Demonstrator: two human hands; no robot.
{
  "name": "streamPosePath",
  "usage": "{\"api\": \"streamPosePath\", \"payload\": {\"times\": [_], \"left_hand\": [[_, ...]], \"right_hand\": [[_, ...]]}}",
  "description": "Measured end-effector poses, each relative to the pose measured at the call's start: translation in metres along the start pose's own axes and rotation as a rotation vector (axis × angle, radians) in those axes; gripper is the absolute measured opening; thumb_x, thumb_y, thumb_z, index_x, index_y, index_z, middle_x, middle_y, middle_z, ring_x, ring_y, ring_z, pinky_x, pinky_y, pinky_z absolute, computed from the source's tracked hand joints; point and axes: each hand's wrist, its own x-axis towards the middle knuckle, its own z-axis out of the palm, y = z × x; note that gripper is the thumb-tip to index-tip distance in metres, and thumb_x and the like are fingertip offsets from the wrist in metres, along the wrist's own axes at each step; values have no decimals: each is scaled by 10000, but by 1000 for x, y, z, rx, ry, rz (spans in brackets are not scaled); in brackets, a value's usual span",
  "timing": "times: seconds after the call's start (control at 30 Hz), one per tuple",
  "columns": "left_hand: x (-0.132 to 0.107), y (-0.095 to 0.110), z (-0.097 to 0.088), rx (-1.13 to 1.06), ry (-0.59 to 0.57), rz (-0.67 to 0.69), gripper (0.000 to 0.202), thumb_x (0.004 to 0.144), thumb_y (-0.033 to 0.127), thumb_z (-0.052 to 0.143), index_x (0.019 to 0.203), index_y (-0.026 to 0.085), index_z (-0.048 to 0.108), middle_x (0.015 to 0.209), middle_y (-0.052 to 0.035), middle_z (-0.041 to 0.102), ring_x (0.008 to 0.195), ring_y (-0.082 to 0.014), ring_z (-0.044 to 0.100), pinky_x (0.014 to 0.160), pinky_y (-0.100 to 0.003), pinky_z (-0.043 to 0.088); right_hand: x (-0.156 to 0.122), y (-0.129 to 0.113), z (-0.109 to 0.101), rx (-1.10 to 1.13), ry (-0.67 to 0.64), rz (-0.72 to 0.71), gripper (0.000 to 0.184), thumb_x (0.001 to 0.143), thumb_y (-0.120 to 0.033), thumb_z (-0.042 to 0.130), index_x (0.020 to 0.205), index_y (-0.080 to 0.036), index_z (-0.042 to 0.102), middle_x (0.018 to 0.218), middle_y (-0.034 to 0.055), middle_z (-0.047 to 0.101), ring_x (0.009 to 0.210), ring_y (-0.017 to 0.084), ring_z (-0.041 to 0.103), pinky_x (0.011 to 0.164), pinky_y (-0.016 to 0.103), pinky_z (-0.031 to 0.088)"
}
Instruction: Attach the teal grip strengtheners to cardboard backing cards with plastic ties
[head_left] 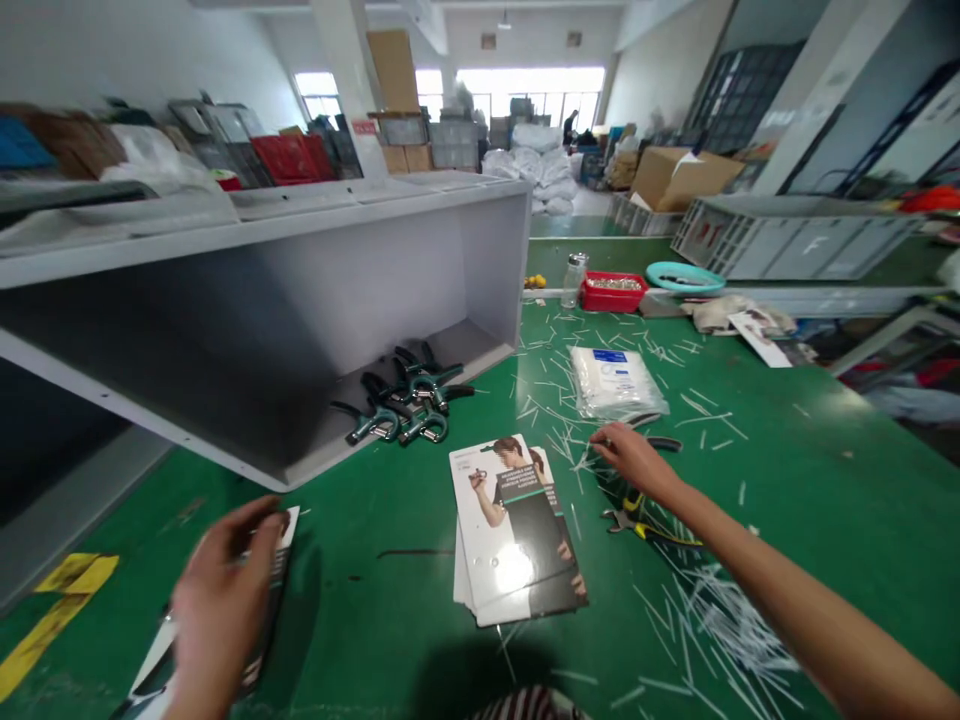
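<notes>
My left hand (225,600), slightly blurred, is over a printed card (279,570) at the lower left, its thumb and fingers apart. The far end of that card shows beyond my fingers; my hand covers much of the rest. Reaching across the table, my right hand (628,452) has its fingertips pinched together by scattered thin white plastic strips (576,452). Whatever they hold is too small to make out. Yellow-and-black cutting pliers (637,525) lie just below that hand. Between my hands rests a small stack of printed cards (510,540) with a picture of a person.
Several hand grip strengtheners (420,395) spill from a grey bin (390,270) lying on its side. A bag of white strips (616,380), a red tray (613,292), a glass jar (574,280) and a turquoise lid (684,277) stand farther back. Loose strips (739,625) pile up at right.
</notes>
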Motion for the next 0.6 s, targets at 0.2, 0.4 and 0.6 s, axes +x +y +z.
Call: {"api": "streamPosePath", "payload": {"times": [0.2,0.4,0.6], "left_hand": [[-81,84,126,-254,-625,276,541,845,539,568,1218,151,615,1150,-137,636,1076,-299,596,978,-465,452],[-79,74,143,-448,-508,130,464,852,514,576,1172,189,664,1083,-104,638,1040,-288,591,887,-421,491],[-71,96,115,-902,-682,-287,630,759,505,709,1275,171,568,1100,-108,711,838,-248,686,716,-337,531]], "right_hand": [[89,0,9,-20,8,144,59,842,-187,641,883,-151,663,1076,134,633,915,238,644,769,302,461],[101,14,-2,186,-16,128,74,864,-179,584,797,-163,611,777,56,680,676,160,638,645,250,471],[95,7,-11,449,53,120,161,897,-321,527,839,-187,595,612,-12,640,496,131,578,489,233,460]]}}
